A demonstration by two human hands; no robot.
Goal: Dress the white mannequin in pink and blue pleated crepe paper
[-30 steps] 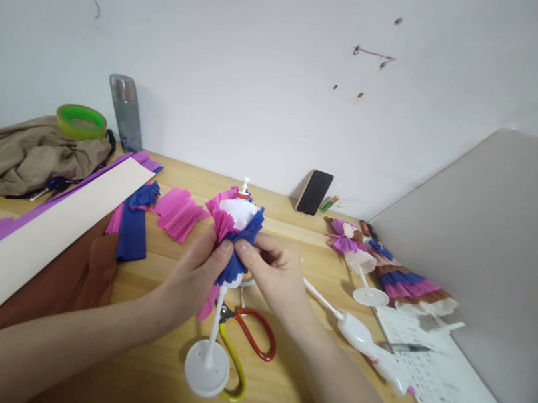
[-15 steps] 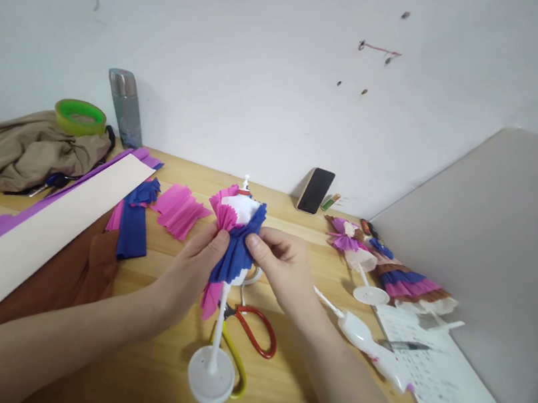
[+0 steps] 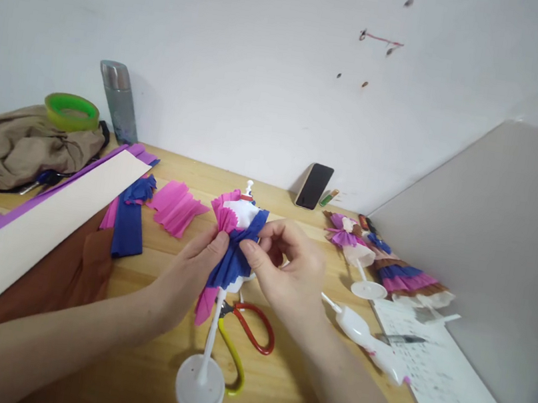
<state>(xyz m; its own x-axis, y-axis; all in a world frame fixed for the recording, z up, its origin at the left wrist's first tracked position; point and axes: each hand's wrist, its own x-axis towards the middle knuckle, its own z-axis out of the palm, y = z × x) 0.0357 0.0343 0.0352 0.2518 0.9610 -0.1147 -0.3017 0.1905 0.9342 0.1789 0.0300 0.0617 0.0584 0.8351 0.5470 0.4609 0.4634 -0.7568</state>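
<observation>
A small white doll mannequin [image 3: 241,213] on a stand with a round base [image 3: 199,386] is held up between my hands, tilted slightly. Pink crepe paper [image 3: 226,219] with a pleated edge covers one shoulder, and a strip of it hangs below. Blue crepe paper [image 3: 231,262] crosses the torso from the other shoulder. My left hand [image 3: 196,265] pinches the pleated pink and blue paper at the waist, thumb in front. With thumb and forefinger, my right hand [image 3: 290,265] grips the edge of the blue paper on the other side. Scissors [image 3: 248,343] with red and yellow handles lie beneath.
To the left lie a cream paper strip [image 3: 41,235], brown paper [image 3: 55,277] and blue paper pieces [image 3: 129,228]. Pink paper [image 3: 177,208] lies behind. A phone [image 3: 314,187] leans on the wall. A white glue gun [image 3: 369,341], dressed mannequin [image 3: 348,233] and written sheet [image 3: 444,382] are right.
My right fingers have shifted on the blue paper, with the forefinger now bent higher at its edge. The mannequin has tilted, its base moving left and toward me. The view has shifted slightly.
</observation>
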